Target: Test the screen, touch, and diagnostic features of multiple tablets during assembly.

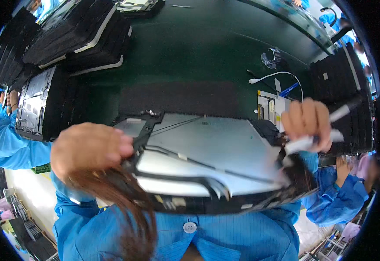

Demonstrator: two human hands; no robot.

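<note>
A silver electronic panel (pixel 198 143) in a black frame, with thin dark cables across its face, is held tilted in front of my chest. My left hand (pixel 90 148) is closed on its left edge, slightly blurred by motion. Beside the panel's upper right corner, my right hand (pixel 306 124) has its fingers curled around a white, elongated item (pixel 301 144), too smeared to name exactly. Whether that hand also touches the panel cannot be told. Long hair hangs over the panel's lower left corner.
A dark mat (pixel 177 96) lies on the green table (pixel 190 48). Black stacked trays (pixel 72 39) stand at left, more (pixel 344 104) at right. A white cable (pixel 281 75), a blue pen-like item (pixel 289 89) and a clear tape roll (pixel 272 57) lie right. Co-workers' blue sleeves (pixel 336 195) show at both sides.
</note>
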